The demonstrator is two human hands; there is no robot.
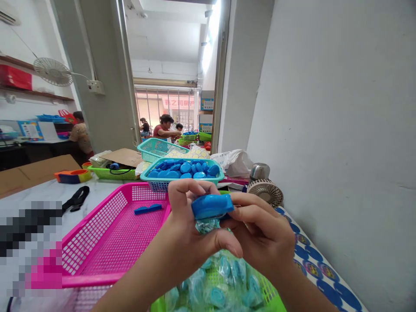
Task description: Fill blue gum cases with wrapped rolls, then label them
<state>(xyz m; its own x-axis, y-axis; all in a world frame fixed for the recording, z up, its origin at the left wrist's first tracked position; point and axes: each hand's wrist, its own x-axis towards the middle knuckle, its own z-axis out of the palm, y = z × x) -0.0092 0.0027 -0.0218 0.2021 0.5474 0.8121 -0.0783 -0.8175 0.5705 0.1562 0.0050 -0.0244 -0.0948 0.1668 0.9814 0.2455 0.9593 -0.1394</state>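
Note:
Both hands meet around a blue plastic piece (pixel 211 206) with a rounded edge, in the middle of the head view. My left hand (pixel 188 221) grips it from the left, fingers curled over its far side and thumb stretched out below. My right hand (pixel 264 227) pinches its right end; some fingertips are hidden behind it. Just under the piece, a clear-wrapped turquoise item (pixel 207 225) shows between the hands. Below them, a green basket (pixel 271 292) holds several turquoise pieces (pixel 217 297) in clear wrappers.
Left of my hands lies a pink basket (pixel 94 281) with a slim blue part (pixel 147 209) inside. Behind stands a turquoise basket (pixel 221 177) full of blue round pieces. A small fan (pixel 264 193) and metal flask (pixel 259 171) stand right. People sit beyond the doorway.

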